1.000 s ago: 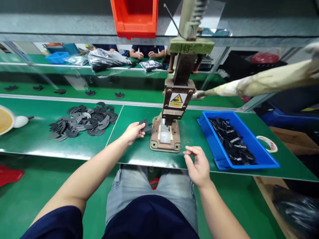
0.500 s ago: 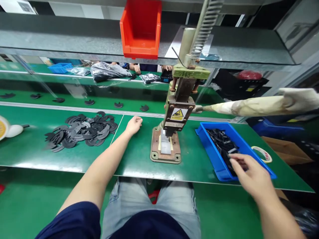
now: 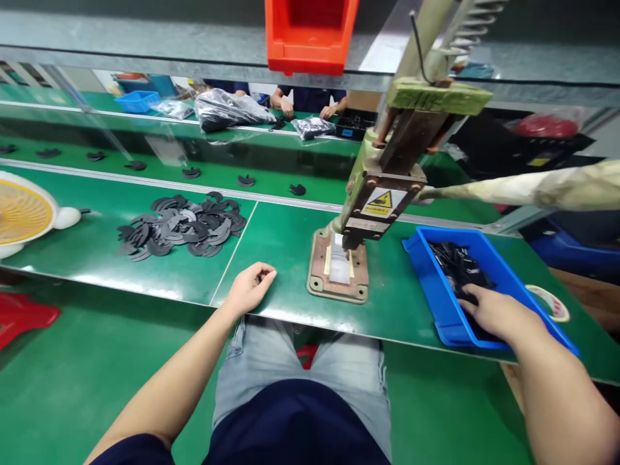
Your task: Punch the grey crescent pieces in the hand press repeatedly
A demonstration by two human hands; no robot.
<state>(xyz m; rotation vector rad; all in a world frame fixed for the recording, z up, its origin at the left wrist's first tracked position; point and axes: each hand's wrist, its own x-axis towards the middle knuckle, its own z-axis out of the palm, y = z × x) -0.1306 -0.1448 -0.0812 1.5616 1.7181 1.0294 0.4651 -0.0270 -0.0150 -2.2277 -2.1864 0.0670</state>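
Note:
My left hand (image 3: 249,289) rests on the near edge of the green table (image 3: 271,245), left of the hand press (image 3: 382,200). Its fingers are curled shut with nothing visible in them. My right hand (image 3: 489,313) reaches into the blue bin (image 3: 436,290) of small black parts (image 3: 455,261). Its fingertips are bent down among them, and what they pinch is hidden. The press's base plate (image 3: 339,274) holds a pale block under the ram. The wrapped lever handle (image 3: 533,187) sticks out to the right, above the bin.
A heap of black crescent pieces (image 3: 184,226) lies to the left, near a yellow fan (image 3: 24,210). Single pieces (image 3: 246,181) sit on the belt behind. A tape roll (image 3: 549,302) lies right of the bin, and a red bin (image 3: 310,32) stands overhead. Another person's hands (image 3: 285,106) work beside plastic bags (image 3: 227,110).
My left hand let go of a dark piece near the belt and drew back to the table's near edge. My right hand moved from the press into the blue bin.

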